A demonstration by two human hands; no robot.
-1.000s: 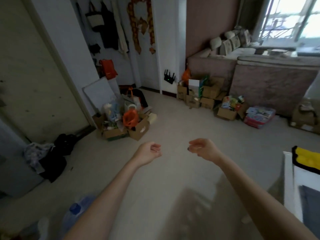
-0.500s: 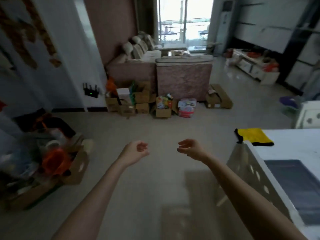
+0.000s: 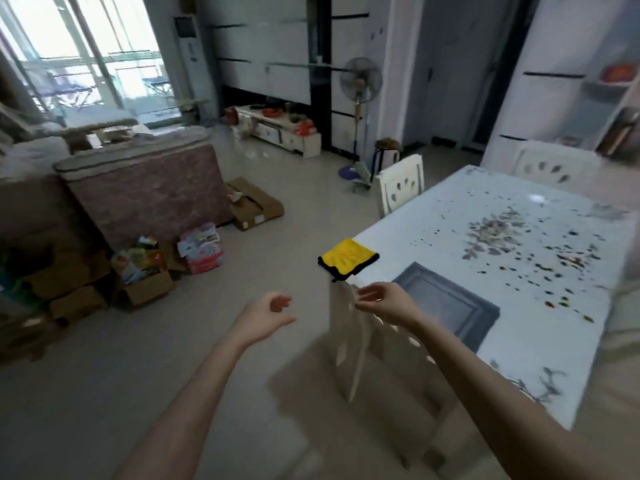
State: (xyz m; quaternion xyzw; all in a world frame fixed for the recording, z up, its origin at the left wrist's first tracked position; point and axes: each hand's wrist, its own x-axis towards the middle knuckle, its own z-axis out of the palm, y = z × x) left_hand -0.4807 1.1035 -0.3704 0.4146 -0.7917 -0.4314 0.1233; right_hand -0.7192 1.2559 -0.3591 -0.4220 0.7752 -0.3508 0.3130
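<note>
Both my arms reach forward at mid-height over the floor. My left hand [image 3: 265,317] hangs with fingers loosely curled and holds nothing. My right hand [image 3: 384,303] also has loosely curled fingers and is empty; it hovers in front of the top of a white chair back [image 3: 349,341] pushed against a white table [image 3: 519,271]. A yellow cloth with black edging [image 3: 348,259] lies on the table's near corner, a little beyond my right hand. A grey mat [image 3: 450,306] lies on the table to the right of that hand.
A pink-brown sofa [image 3: 145,192] stands at the left with several cardboard boxes [image 3: 145,285] of goods on the floor in front of it. A standing fan [image 3: 360,109] and a stool [image 3: 386,150] are farther back. A second white chair [image 3: 401,185] stands at the table's far side.
The view has swung to the right, from the cluttered doorway wall to the dining table. Both hands stay loosely curled and empty, with the right hand now near the chair back.
</note>
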